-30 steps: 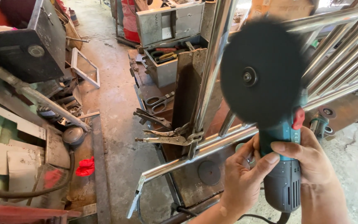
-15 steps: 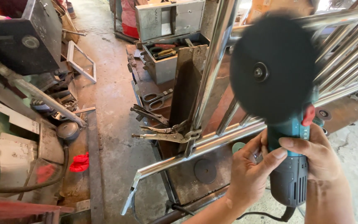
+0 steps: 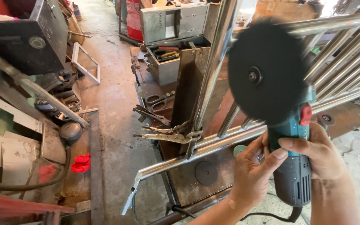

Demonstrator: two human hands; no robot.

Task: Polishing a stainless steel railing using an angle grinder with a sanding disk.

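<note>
Both hands grip a teal angle grinder (image 3: 292,162), right hand (image 3: 319,154) wrapped on body, left hand (image 3: 253,175) w/ fingertips at neck, disc raised above the clamped steel frame (image 3: 213,141)—firm two-handed hold looks best.

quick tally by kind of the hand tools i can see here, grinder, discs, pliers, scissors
angle grinder, held by left hand and right hand: 1
black discs, one on the grinder, one loose on the rusty bench top: 2
locking pliers clamped on the steel tube frame: 1
scissors: 1
total: 5
</note>
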